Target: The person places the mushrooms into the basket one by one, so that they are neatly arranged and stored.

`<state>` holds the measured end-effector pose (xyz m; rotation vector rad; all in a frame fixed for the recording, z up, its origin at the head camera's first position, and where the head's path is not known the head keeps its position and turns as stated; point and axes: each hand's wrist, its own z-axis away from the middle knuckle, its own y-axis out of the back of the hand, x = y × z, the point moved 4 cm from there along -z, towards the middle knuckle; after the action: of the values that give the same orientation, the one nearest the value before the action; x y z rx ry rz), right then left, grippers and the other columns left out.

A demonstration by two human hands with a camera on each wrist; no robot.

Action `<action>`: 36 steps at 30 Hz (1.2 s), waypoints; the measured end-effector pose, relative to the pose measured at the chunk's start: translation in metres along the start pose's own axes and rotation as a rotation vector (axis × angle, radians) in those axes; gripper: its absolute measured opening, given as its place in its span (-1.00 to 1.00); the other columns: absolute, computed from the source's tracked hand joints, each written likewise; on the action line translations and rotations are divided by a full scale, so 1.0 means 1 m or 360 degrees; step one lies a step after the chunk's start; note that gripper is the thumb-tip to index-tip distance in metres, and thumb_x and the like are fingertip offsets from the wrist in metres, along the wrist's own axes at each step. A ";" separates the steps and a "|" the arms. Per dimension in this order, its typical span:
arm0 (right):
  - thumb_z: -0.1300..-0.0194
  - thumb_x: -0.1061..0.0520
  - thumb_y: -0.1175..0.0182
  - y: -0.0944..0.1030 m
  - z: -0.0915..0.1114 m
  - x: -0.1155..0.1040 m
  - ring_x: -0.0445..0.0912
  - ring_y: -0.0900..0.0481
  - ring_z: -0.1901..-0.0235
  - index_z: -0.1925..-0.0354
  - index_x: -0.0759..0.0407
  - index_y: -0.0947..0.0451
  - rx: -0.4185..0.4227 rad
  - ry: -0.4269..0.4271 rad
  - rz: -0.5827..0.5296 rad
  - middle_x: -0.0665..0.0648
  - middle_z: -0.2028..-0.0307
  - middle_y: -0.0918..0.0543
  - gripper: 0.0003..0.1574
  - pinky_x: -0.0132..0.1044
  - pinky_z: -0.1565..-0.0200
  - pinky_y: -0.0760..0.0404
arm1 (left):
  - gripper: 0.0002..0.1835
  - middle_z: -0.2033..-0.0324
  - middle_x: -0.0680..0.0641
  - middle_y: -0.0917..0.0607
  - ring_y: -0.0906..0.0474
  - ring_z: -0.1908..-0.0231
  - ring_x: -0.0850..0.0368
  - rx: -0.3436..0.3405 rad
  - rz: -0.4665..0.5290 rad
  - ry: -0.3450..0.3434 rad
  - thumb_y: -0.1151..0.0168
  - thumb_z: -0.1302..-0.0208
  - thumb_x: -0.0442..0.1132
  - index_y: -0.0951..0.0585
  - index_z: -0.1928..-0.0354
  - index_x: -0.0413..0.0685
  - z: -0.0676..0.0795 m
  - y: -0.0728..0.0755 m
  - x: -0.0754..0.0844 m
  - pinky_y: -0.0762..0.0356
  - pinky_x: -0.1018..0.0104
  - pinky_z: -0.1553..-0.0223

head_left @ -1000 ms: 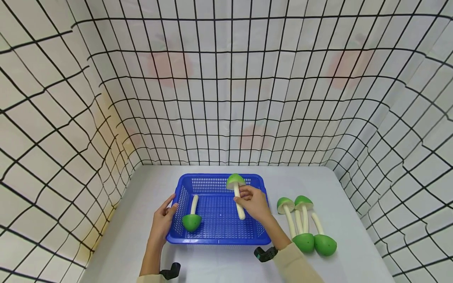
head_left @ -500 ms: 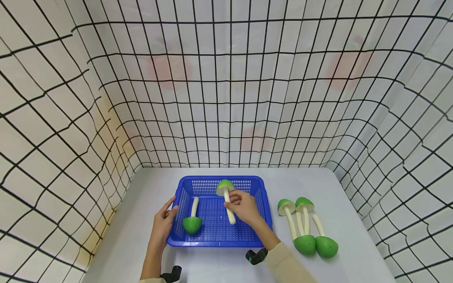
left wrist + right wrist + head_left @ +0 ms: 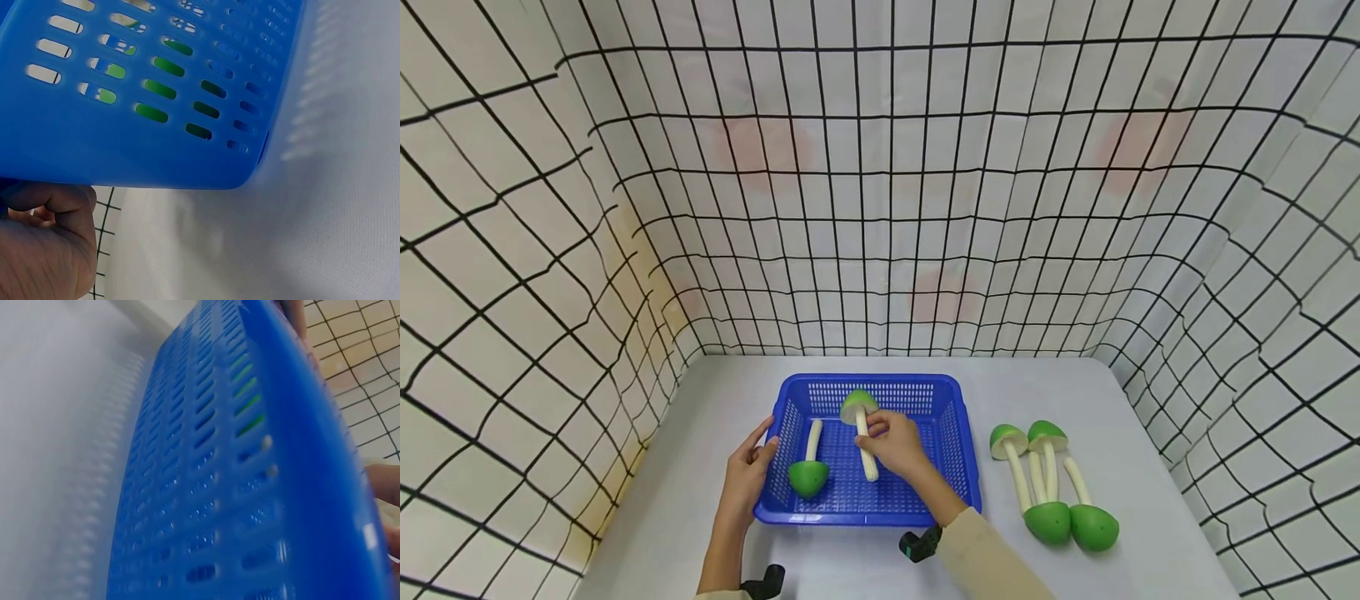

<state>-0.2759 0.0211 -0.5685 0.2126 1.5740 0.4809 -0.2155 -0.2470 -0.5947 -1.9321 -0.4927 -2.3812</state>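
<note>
A blue plastic basket (image 3: 868,519) with slotted walls sits on the white table. My left hand (image 3: 748,468) grips its left rim, and the left wrist view has that hand (image 3: 47,250) curled at the basket's rim (image 3: 125,153). Over the basket's middle, my right hand (image 3: 897,444) pinches the pale stem of a toy mushroom (image 3: 858,405) with a green cap, cap pointing away. Another green-capped mushroom (image 3: 808,479) lies inside on the left, cap toward me. Mostly the basket's outer wall (image 3: 187,456) fills the right wrist view; only bits of the right hand (image 3: 384,484) show.
Several more green-capped mushrooms (image 3: 1048,523) lie grouped on the table (image 3: 1150,533) right of the basket, some caps facing away, others toward me. Walls of black netting over white cloth (image 3: 880,208) stand behind and on both sides.
My right hand has carried its mushroom leftward and a little nearer to me, from the basket's right part to its middle. The left hand stays on the rim.
</note>
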 end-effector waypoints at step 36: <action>-0.21 0.13 -0.49 -0.062 -0.011 0.003 -0.09 -0.69 0.35 0.05 0.33 -0.68 -0.0193 -0.0186 0.0101 0.13 0.30 -0.75 -0.60 -0.25 0.34 -0.68 | -0.43 0.38 -0.03 -0.46 -0.43 0.36 0.13 0.0010 0.0065 -0.0012 -0.20 -0.50 0.06 -0.42 -0.50 0.30 -0.002 0.000 -0.002 -0.48 0.38 0.36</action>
<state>-0.2772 -0.0351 -0.5977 0.1945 1.4224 0.6014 -0.2175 -0.2478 -0.5968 -1.9300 -0.4557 -2.3455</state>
